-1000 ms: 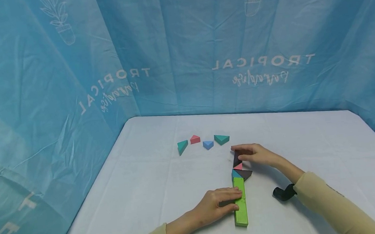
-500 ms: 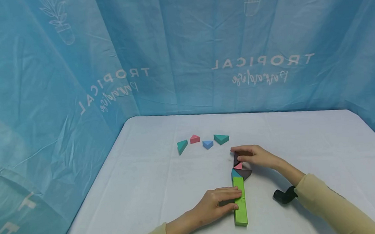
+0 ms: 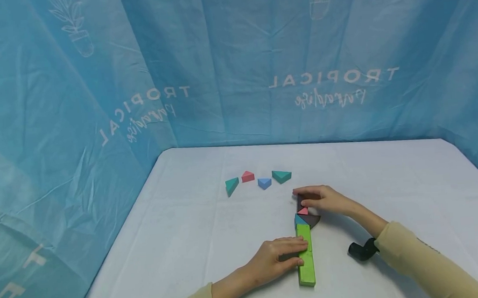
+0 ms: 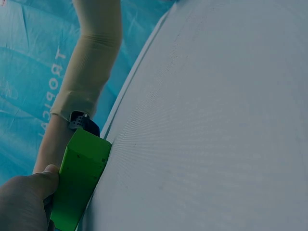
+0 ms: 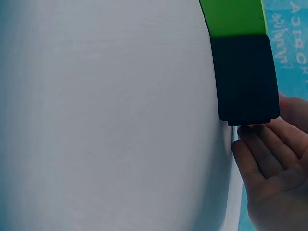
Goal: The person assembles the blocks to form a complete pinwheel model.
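Two green rectangular blocks [image 3: 307,275] lie end to end in the head view. My left hand [image 3: 269,261] rests nearly straight fingers on their top, thumb against the left side; in the left wrist view the thumb [image 4: 46,180] touches a green block [image 4: 79,175]. Beyond them sit a blue triangular block [image 3: 299,220], a dark triangular block [image 3: 311,220] jutting right, and a pink triangular block [image 3: 303,211]. At the row's far end my right hand [image 3: 327,200] pinches another dark triangular block [image 3: 300,203] between thumb and fingers, partly covering it.
Farther back lie a left green triangular block [image 3: 232,186], a red one [image 3: 247,176], a blue one [image 3: 264,183] and another green one [image 3: 282,176]. White cloth covers the table [image 3: 193,208]; a blue curtain [image 3: 245,116] hangs behind and at the left.
My right hand has shifted slightly toward the row, its fingertips nearer the pink block, and less of the dark block shows. My left hand stays on the green blocks.
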{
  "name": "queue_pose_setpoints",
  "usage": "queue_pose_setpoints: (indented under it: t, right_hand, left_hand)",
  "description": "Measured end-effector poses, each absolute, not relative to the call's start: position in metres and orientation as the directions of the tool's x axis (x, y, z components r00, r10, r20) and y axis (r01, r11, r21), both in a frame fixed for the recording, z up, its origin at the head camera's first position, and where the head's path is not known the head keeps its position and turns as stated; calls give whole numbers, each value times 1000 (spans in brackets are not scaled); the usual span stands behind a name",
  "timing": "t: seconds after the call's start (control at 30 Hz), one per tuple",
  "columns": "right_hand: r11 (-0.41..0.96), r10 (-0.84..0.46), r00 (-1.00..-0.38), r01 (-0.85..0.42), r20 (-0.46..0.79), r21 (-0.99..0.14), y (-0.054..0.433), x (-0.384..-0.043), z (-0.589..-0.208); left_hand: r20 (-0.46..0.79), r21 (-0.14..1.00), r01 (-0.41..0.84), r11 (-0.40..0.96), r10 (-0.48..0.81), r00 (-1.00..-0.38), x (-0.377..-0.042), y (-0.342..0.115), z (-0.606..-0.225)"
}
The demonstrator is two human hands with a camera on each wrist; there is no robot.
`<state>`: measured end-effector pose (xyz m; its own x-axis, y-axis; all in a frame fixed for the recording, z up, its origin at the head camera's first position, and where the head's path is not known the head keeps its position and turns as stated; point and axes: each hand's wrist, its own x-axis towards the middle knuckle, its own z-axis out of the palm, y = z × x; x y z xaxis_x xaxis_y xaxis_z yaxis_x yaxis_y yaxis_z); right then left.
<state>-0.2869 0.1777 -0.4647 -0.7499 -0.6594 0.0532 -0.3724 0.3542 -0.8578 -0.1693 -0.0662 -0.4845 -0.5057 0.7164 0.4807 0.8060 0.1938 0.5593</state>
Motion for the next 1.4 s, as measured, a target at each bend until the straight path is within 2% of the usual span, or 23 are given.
queue_pose_setpoints:
  t: [0.13, 0.27, 0.53, 0.77, 1.07, 1.13, 1.23, 1.4]
  right_hand:
    - [356, -619, -783, -350, 62, -866, 178, -284, -460]
    - [279, -529, -843, -282, 99, -918, 180, -274, -441]
    - [168, -435, -880, -288, 191, -943, 175, -218, -409]
    - [121, -387, -906, -235, 172, -964, 169, -176, -421]
    - [120, -369, -923, -162, 108, -979, 165, -147, -446]
    - [122, -373, -918, -192, 134, -974, 164, -143, -451]
    - [153, -387, -892, -314, 236, -937, 164, -139, -459]
    - [305, -381, -846, -497, 374, -812, 160, -134, -470]
  left_hand:
    - [476, 564, 802, 194, 718, -508, -168, -66, -485]
    - [472, 588, 788, 180, 715, -516, -167, -66, -485]
    - [461, 605, 774, 187, 710, -532, -167, -67, -485]
    - [472, 618, 769, 166, 703, -531, -169, -66, -485]
    - [461, 640, 749, 171, 695, -553, -168, -66, -487]
    - [467, 637, 752, 169, 692, -550, -168, -65, -486]
    - [473, 641, 751, 160, 689, -550, -168, -65, -486]
    - [486, 624, 765, 159, 688, -539, -168, -65, -486]
